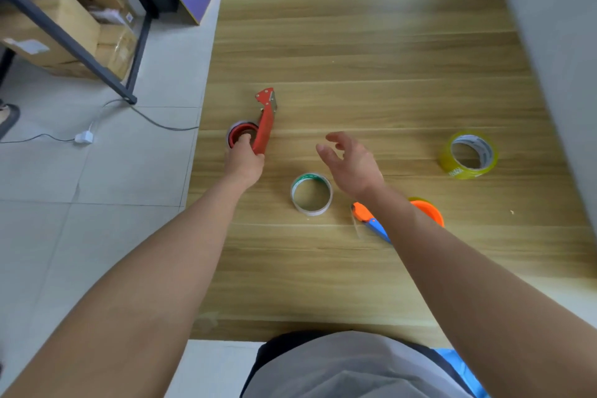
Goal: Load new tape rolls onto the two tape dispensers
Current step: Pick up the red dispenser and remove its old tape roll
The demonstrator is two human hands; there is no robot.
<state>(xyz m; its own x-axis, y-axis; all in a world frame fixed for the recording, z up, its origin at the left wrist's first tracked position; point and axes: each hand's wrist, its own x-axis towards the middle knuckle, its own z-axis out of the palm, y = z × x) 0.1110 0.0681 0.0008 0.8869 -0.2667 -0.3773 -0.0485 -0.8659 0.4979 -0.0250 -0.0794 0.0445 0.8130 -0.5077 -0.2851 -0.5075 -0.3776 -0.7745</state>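
Tabletop of pale wood grain fills most of the head view, with both bare forearms reaching out over it from the near edge.

The left grip is closed on the red tape dispenser near the tabletop's left edge. Its fingers curl round the lower end of the red handle and the thumb lies against the red hub. A pale tape roll sits around that hub, showing only as a thin rim on its left side. The dispenser's metal cutter end points away from the person.

The right grip is empty, fingers spread and loosely bent, hanging above the tabletop to the right of the red dispenser and touching nothing.

A thin white tape ring, green-printed inside, lies flat on the tabletop between the two wrists, apart from both.

The orange and blue tape dispenser lies under the right forearm, which hides its middle. Its orange nose and blue handle show on the left of the arm and its round orange hub on the right.

A yellowish clear tape roll rests well apart from the rest, near the tabletop's right edge, its open core facing up.

On the tiled floor to the left lie a grey cable and a white plug. Beyond them a dark metal rack holds cardboard boxes.
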